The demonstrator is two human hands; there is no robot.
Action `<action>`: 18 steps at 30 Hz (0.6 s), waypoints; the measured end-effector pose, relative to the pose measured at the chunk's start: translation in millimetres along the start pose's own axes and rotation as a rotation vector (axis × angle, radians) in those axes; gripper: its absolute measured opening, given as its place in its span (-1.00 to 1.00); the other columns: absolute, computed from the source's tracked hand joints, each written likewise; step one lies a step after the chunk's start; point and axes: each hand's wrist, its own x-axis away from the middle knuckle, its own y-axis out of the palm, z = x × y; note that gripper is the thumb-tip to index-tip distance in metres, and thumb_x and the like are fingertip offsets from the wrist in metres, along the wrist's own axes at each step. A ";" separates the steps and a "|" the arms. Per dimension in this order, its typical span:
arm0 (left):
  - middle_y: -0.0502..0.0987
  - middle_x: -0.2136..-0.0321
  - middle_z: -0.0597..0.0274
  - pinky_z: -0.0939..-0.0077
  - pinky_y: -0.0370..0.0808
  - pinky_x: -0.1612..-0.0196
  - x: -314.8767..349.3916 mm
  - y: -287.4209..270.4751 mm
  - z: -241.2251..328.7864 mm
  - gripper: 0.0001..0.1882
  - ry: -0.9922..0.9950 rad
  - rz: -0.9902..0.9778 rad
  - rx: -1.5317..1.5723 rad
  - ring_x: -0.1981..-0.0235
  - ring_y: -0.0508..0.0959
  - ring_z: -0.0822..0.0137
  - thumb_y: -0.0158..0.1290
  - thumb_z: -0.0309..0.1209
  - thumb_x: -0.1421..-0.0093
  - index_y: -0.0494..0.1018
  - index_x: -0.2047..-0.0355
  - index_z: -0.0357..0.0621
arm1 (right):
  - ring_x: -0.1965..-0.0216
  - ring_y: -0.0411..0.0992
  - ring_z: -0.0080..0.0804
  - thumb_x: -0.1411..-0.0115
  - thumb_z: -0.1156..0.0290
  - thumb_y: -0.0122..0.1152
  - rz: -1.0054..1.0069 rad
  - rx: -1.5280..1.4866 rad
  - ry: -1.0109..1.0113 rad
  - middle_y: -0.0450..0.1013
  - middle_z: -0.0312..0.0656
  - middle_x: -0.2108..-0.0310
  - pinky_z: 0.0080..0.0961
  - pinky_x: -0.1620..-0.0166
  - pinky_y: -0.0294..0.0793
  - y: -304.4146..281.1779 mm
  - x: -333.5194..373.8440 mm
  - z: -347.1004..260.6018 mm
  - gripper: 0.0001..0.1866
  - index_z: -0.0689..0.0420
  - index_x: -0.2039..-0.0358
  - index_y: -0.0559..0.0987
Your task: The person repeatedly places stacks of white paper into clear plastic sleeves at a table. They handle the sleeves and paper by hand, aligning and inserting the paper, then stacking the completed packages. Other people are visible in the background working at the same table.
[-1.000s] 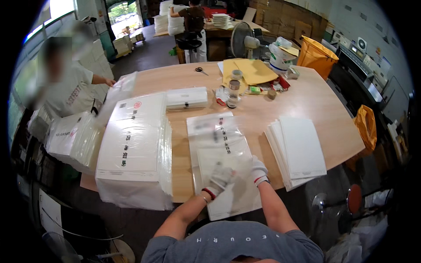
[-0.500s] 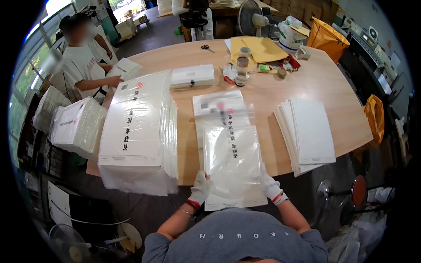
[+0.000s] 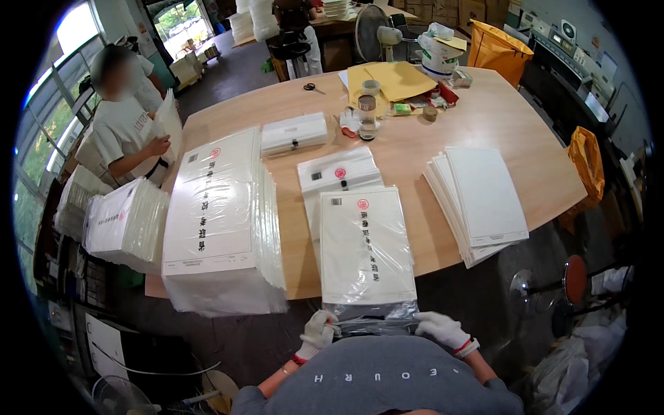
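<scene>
A printed white paper sheet (image 3: 370, 242) in a clear plastic bag lies in front of me at the table's near edge. Past that edge, the bag's loose end (image 3: 373, 321) is stretched between my gloved hands. My left hand (image 3: 319, 329) pinches its left corner, fingers closed. My right hand (image 3: 443, 330) has its fingers closed on the right corner. Under the bagged sheet, a stack of clear plastic bags (image 3: 311, 181) sticks out at the far left side. To the right sits a fanned stack of blank white sheets (image 3: 487, 194).
A tall stack of bagged printed sheets (image 3: 214, 207) stands on the left, another stack (image 3: 121, 214) beyond it. Further back are a bundle of bags (image 3: 294, 131), scissors (image 3: 311, 88), a bottle (image 3: 366, 119) and yellow envelopes (image 3: 398, 79). A co-worker (image 3: 124, 131) holds a sheet at the left.
The bagged sheet has slid toward me, and its loose end now hangs past the edge between my hands. My hands moved nearer my body. The co-worker has raised a sheet upright.
</scene>
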 end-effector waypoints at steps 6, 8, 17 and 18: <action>0.38 0.53 0.26 0.46 0.35 0.58 -61.2 -24.8 132.1 -0.83 0.577 -0.010 -0.301 0.61 0.43 0.23 0.02 -0.58 0.18 0.39 0.50 -0.09 | 0.18 0.38 -0.43 -0.19 0.27 -0.04 0.163 -0.925 -0.016 0.37 -0.16 0.14 -0.50 0.18 0.42 37.5 -96.9 7.8 -0.59 0.26 0.02 0.34; 0.38 0.54 0.19 0.46 0.40 0.47 -51.2 -58.4 155.0 -0.87 0.630 0.058 -0.183 0.52 0.44 0.23 0.01 -0.62 0.11 0.31 0.60 -0.11 | 0.18 0.37 -0.43 -0.20 0.29 -0.05 0.133 -0.954 -0.167 0.35 -0.17 0.12 -0.50 0.15 0.40 58.6 -106.8 -62.5 -0.60 0.23 0.01 0.34; 0.35 0.31 0.23 0.38 0.36 0.15 -38.9 -258.4 70.9 -0.82 0.482 1.080 0.080 0.24 0.36 0.31 -0.18 -0.31 -0.24 0.23 0.37 -0.16 | 0.33 0.42 -0.38 -0.20 0.29 -0.04 -0.791 -0.648 -0.208 0.39 -0.15 0.34 -0.51 0.44 0.49 148.3 -171.2 -222.9 -0.68 0.20 0.10 0.35; 0.35 0.28 0.22 0.38 0.35 0.12 -33.4 -263.5 57.1 -0.82 0.377 1.152 0.111 0.22 0.36 0.29 -0.20 -0.31 -0.24 0.25 0.33 -0.17 | 0.35 0.42 -0.39 -0.21 0.27 -0.04 -0.752 -0.619 -0.185 0.40 -0.16 0.37 -0.51 0.42 0.48 166.4 -172.7 -223.9 -0.67 0.20 0.09 0.35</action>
